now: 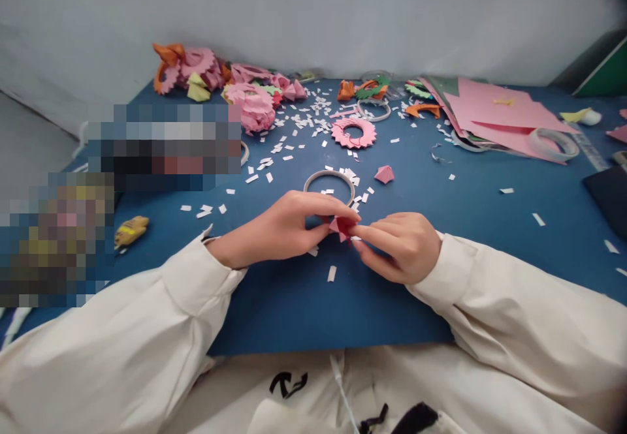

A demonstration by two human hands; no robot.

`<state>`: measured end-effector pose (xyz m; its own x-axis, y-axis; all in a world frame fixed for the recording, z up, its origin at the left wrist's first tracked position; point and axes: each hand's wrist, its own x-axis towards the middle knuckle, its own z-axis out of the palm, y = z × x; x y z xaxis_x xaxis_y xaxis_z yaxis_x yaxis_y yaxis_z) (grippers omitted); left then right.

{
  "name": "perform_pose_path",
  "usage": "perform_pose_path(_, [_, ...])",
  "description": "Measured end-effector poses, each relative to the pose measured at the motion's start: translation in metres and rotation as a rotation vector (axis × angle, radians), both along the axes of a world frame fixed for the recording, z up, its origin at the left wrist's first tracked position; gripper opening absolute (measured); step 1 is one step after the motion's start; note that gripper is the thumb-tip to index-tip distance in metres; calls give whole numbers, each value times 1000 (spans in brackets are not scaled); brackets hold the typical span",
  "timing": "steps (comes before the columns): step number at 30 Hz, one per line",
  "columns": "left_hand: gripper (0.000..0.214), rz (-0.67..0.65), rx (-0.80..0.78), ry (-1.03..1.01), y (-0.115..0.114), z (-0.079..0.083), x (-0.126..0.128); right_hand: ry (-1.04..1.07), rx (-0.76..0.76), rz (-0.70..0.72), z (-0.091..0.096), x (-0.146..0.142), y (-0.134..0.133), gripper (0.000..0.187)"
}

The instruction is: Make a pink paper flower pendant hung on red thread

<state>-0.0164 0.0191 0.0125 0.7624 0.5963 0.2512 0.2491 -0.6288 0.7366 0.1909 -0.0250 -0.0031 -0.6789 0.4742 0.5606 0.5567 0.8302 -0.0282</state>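
Observation:
A small pink folded-paper piece [339, 226] is pinched between the thumb and fingers of my left hand [298, 225], just above the blue table. My right hand [404, 245] meets it from the other side, its index finger and thumb closed at the open red-pink edge. A small white bit shows at those right fingertips; whether it is held or stuck to the paper is unclear. Behind my left fingers lies a roll of tape [329, 174], partly covered by the hand. Another pink folded piece [385, 173] rests beyond my right hand.
White paper scraps [294, 121] are scattered over the blue table [313, 316]. A pink paper ring [353, 132] lies further back. Folded paper shapes [200, 68] pile up at the back left. Pink sheets [509, 117] bear another tape roll [553, 144]. A yellow object [131, 232] lies left.

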Motion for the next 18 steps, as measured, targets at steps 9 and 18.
perform_pose_path(9, [34,-1,38,-20,-2,-4,3,-78,-61,-91,-14,0,-2,23])
perform_pose_path(18, [28,47,-95,-63,-6,2,5,54,138,19,4,2,-1,13])
